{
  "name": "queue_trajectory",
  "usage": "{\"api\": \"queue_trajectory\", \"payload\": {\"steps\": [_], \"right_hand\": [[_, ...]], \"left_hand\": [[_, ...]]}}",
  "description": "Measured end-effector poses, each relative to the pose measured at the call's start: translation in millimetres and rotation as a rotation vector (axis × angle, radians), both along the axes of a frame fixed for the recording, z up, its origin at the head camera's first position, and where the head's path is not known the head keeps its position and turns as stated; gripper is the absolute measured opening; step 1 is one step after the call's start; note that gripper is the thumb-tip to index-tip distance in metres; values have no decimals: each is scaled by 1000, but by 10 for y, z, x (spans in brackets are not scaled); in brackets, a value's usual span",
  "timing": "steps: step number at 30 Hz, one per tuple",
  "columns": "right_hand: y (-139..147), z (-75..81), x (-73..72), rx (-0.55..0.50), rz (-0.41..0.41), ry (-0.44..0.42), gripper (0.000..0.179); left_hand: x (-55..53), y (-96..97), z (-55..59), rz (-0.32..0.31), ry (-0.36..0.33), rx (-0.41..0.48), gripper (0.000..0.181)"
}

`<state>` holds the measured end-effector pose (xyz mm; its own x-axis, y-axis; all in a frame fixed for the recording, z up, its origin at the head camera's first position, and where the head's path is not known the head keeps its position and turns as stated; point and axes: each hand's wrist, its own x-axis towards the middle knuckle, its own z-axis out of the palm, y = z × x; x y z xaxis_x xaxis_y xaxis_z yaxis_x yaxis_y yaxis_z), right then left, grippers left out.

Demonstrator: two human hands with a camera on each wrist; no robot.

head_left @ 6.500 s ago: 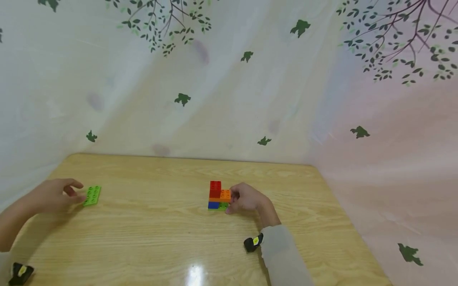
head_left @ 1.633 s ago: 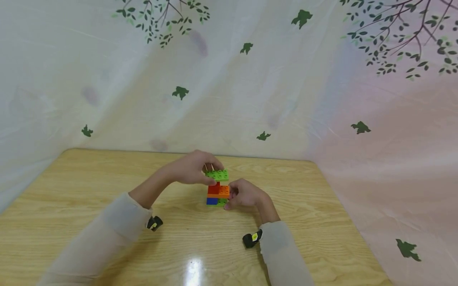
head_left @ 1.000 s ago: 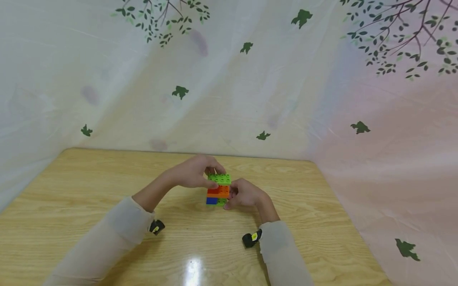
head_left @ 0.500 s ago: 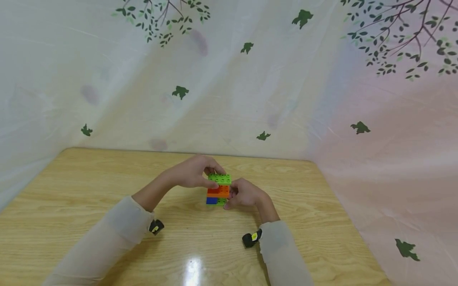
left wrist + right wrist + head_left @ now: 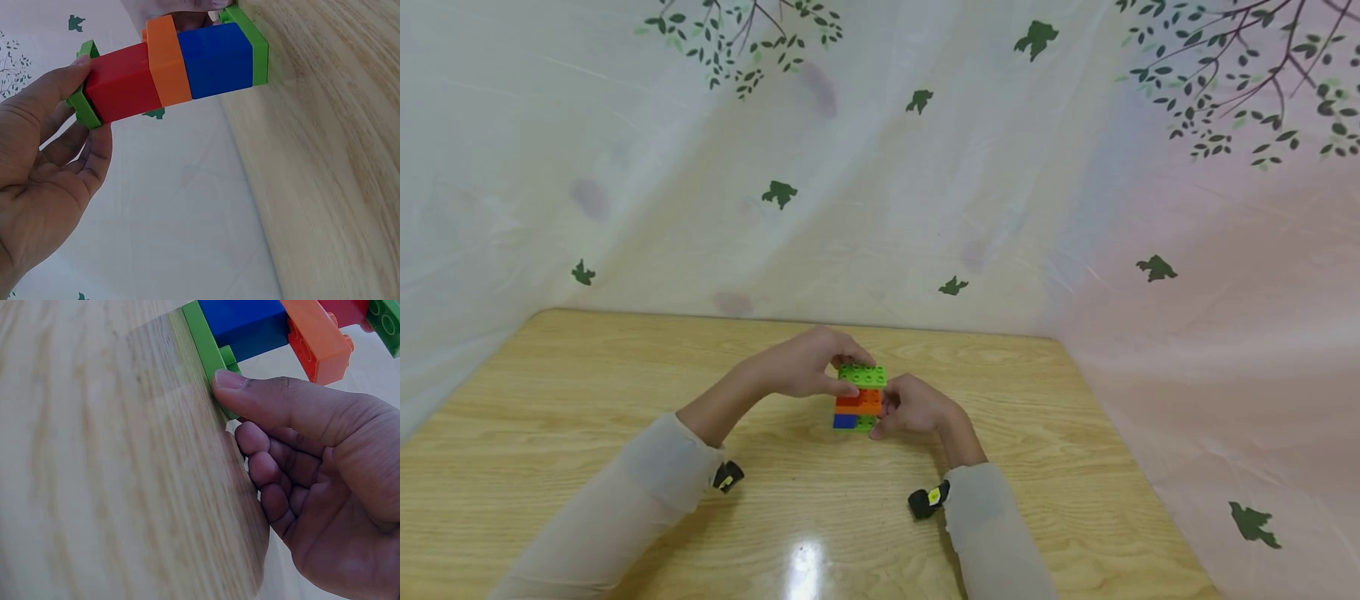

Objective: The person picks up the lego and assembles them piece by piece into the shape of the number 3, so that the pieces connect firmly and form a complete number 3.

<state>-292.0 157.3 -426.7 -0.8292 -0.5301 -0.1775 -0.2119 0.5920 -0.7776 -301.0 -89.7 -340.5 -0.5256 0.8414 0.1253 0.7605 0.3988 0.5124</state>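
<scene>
A small stack of toy building bricks stands upright on the table. From the bottom it has a green plate (image 5: 203, 353), a blue brick (image 5: 215, 59), an orange brick (image 5: 871, 403) and a red brick (image 5: 125, 81). My left hand (image 5: 801, 364) grips a second green plate (image 5: 868, 377) by its edges, thumb in front and fingers behind, right on the red brick's top. The plate juts out to the right over the orange brick. Low on the right side, my right hand (image 5: 922, 410) holds the bottom plate's end, its thumb on the plate and the other fingers curled below.
The wooden table (image 5: 625, 375) stretches around the stack. A pale cloth (image 5: 850, 233) printed with leaves and birds hangs behind it and down the right side. Black wrist cameras sit on the left cuff (image 5: 681, 454) and the right cuff (image 5: 973, 479).
My left hand picked up the green plate from the table's left side, carried it right and lowered it onto the red brick. Over the last second it barely shifts. The right hand stays put.
</scene>
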Motion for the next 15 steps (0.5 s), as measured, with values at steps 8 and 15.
{"api": "queue_trajectory", "payload": {"steps": [8,15], "right_hand": [[5,1,1,0,-12,-6,28],[12,-14,-6,11,-12,7,28]], "left_hand": [[3,-21,-48,32,-33,60,38],[31,-41,-104,89,-24,104,35]]}}
